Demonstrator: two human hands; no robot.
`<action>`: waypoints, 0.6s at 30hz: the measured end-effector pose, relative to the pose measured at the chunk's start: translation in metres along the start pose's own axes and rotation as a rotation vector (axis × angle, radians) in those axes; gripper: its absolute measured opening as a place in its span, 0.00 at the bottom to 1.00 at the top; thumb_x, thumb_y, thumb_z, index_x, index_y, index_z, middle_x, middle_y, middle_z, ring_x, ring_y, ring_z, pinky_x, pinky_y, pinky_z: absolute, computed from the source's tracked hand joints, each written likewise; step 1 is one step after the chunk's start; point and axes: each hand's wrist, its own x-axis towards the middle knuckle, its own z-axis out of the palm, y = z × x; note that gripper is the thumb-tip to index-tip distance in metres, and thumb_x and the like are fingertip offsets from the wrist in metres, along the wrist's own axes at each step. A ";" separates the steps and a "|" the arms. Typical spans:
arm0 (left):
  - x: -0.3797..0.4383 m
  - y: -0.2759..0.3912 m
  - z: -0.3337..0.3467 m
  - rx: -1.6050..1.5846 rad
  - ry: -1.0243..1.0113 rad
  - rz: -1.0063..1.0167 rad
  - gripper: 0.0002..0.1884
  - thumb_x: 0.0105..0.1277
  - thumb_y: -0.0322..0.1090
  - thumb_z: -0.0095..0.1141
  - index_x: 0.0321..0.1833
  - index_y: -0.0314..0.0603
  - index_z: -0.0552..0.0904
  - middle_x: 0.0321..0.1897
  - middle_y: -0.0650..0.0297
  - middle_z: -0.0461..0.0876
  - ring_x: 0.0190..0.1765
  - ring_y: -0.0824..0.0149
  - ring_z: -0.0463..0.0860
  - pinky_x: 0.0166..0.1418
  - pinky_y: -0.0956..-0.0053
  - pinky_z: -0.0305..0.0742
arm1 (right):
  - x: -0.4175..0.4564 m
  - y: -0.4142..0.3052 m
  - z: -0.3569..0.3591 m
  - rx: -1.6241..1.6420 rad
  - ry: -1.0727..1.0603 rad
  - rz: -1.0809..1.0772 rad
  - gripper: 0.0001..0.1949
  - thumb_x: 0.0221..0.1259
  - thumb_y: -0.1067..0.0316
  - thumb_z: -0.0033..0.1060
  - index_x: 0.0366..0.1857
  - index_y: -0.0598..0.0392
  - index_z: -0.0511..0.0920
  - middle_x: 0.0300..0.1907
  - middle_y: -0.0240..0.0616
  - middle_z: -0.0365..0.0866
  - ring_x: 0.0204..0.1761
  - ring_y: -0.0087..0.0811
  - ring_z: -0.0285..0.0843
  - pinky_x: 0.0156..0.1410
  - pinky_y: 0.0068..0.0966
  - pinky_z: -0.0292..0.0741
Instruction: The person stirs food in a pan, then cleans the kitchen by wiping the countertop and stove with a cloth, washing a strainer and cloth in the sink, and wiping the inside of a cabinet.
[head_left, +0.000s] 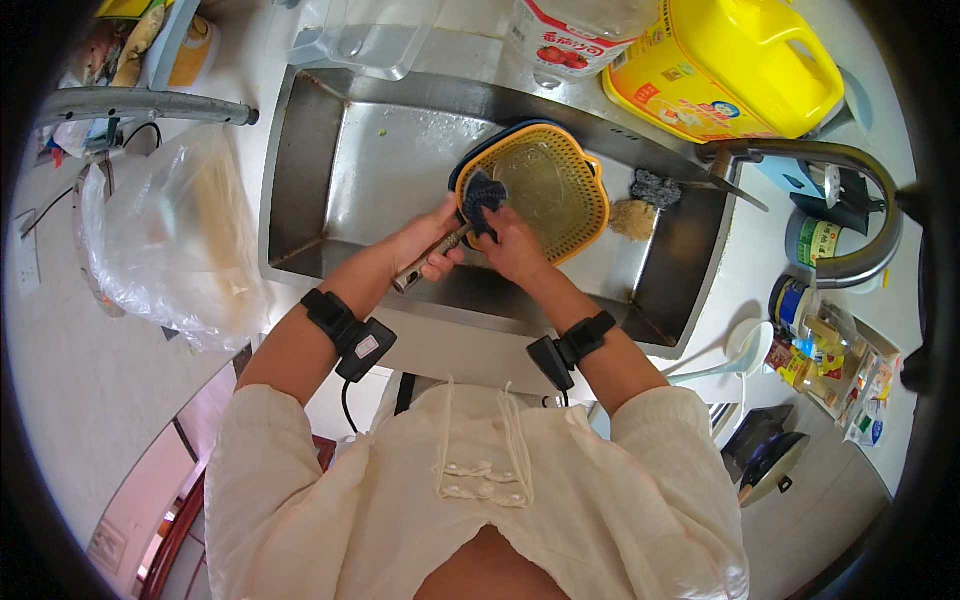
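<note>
My left hand is shut around the metal handle of a utensil, whose end points down towards me. The utensil's head is mostly hidden, so its kind cannot be told. With my right hand I pinch a dark cloth or scrubber against the utensil. Both hands are over the near left rim of a yellow plastic colander, which sits in a dark blue basin and seems to hold some water. These stand in a stainless steel sink.
Steel wool and a tan scrubber lie right of the colander. A curved faucet reaches over the right counter. Behind the sink stand a yellow jug and a labelled plastic bottle. A plastic bag is at left, a white ladle at right.
</note>
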 end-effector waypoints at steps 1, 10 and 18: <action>0.000 0.003 0.002 -0.033 -0.049 0.016 0.35 0.60 0.75 0.34 0.43 0.48 0.70 0.21 0.68 0.67 0.14 0.81 0.56 0.13 0.85 0.52 | -0.002 -0.013 -0.003 0.063 -0.023 -0.002 0.19 0.53 0.72 0.55 0.52 0.63 0.74 0.37 0.50 0.72 0.37 0.44 0.77 0.38 0.34 0.75; -0.010 0.009 -0.002 0.439 0.096 0.212 0.18 0.67 0.48 0.54 0.45 0.39 0.73 0.22 0.66 0.71 0.15 0.76 0.66 0.15 0.80 0.60 | -0.007 -0.023 -0.065 0.359 -0.262 0.079 0.21 0.58 0.63 0.58 0.56 0.57 0.74 0.43 0.44 0.77 0.44 0.34 0.76 0.53 0.29 0.73; -0.011 -0.019 -0.040 1.019 0.374 0.370 0.21 0.63 0.35 0.56 0.58 0.34 0.71 0.24 0.59 0.75 0.27 0.63 0.77 0.30 0.69 0.72 | 0.013 0.062 -0.082 -0.336 -0.004 0.604 0.20 0.66 0.61 0.49 0.61 0.51 0.69 0.57 0.50 0.71 0.54 0.48 0.74 0.59 0.33 0.73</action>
